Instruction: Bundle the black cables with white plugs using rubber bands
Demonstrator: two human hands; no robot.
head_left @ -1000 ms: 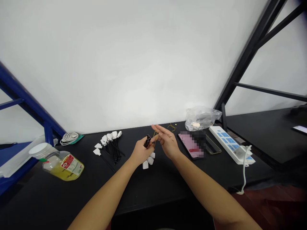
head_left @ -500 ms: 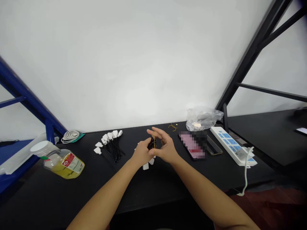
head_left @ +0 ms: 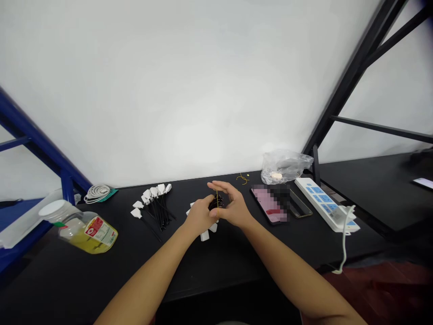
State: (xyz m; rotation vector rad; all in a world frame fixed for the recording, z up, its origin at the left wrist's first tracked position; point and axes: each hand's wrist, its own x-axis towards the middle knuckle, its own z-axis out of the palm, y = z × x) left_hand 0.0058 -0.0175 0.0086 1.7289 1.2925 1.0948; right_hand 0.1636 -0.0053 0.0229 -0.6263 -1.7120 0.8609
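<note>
Recording our two-handed work at the black bench (head_left: pixel 237 264): one bundle of black-stemmed, white-headed swabs (head_left: pixel 215 204) sits between the hands, its heads showing below them. Our left hand (head_left: pixel 199 215) is closed round the stems; our right hand (head_left: pixel 233 208) is cupped over them, its exact contact hidden. A yellow thread (head_left: pixel 217 197) stands upright at the bundle. A second swab bundle (head_left: pixel 158 211) lies to the left.

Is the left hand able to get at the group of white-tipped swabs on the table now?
Probably yes: nothing stands between the swabs and the left hand, but it is closed on a black bundle, so it must let go first.
</note>
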